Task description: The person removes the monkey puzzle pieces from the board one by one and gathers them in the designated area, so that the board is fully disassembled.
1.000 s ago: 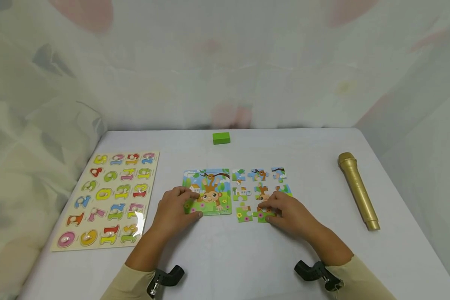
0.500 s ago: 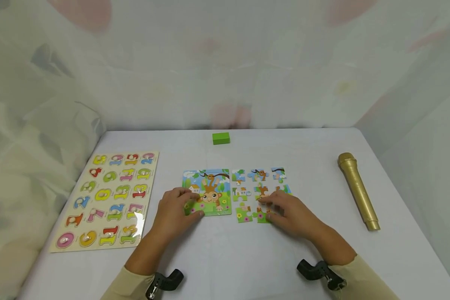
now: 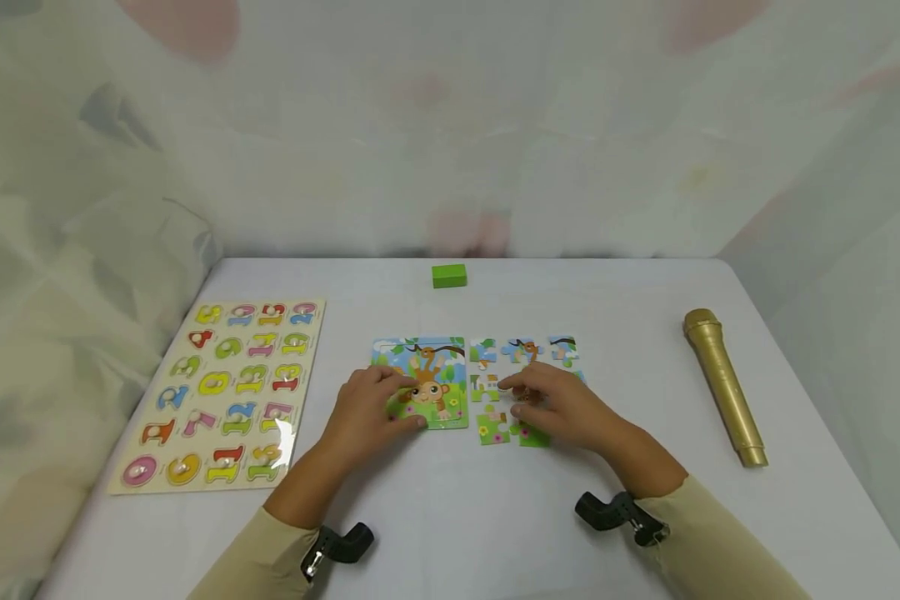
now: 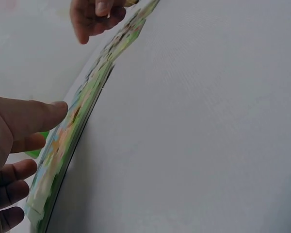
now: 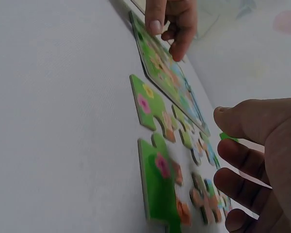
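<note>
My left hand (image 3: 371,410) hovers over the left side of a monkey picture board (image 3: 446,367), its thumb and fingers spread apart and nothing between them. To the board's right lie several loose jigsaw pieces in rows. Among them are a flowered corner piece (image 5: 148,102) and a green piece with a pink flower (image 5: 153,170). Above these pieces is my right hand (image 3: 562,406), with fingers loosely bent and nothing held. In the right wrist view its thumb (image 5: 237,119) stands apart from the fingers. The hand hides some middle and right-hand pieces in the head view.
A wooden number board (image 3: 221,383) with knobbed numerals lies at the left. Near the back edge sits a green block (image 3: 449,276). A gold microphone (image 3: 723,385) lies at the right. White cloth covers the table (image 3: 450,517), and curtains rise behind and beside it.
My right hand has moved left over the pieces, toward the board. My left hand has shifted slightly right over the picture. The head view has shifted a little.
</note>
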Demonstrator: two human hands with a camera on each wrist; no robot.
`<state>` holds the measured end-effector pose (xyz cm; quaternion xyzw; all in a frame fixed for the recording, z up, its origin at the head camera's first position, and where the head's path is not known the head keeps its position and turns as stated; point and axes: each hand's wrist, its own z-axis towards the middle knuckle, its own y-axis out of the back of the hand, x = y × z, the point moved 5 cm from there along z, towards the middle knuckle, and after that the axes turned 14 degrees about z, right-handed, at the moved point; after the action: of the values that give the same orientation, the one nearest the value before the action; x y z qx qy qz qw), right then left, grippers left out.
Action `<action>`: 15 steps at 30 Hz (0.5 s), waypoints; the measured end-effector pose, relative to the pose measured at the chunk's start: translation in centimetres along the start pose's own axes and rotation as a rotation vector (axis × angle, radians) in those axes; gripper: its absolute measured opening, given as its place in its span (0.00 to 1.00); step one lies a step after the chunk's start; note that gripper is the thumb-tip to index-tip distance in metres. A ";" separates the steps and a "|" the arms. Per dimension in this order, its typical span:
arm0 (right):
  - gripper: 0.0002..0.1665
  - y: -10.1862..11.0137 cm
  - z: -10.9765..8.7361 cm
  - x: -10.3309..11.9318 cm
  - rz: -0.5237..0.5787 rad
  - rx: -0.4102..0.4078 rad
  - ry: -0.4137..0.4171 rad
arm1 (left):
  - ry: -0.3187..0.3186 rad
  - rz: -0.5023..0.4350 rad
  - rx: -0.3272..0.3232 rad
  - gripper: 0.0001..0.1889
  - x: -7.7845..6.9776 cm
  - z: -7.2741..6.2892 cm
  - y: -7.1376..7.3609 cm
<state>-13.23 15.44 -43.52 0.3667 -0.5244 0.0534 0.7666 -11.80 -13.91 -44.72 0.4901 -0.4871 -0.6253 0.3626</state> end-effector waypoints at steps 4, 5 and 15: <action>0.21 -0.8 1.6 0.1 0.028 0.040 -0.043 | -0.017 0.013 0.012 0.30 -0.3 0.5 -0.4; 0.20 -1.1 2.0 0.1 0.029 0.048 -0.054 | -0.020 0.010 0.012 0.30 -0.4 0.6 -0.5; 0.21 -3.1 5.4 0.4 0.034 0.109 -0.125 | -0.091 0.020 0.001 0.33 -0.8 1.3 -1.4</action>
<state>-15.74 9.74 -43.77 0.4016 -0.5736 0.0717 0.7103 -12.80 -12.44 -45.81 0.4566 -0.5082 -0.6430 0.3460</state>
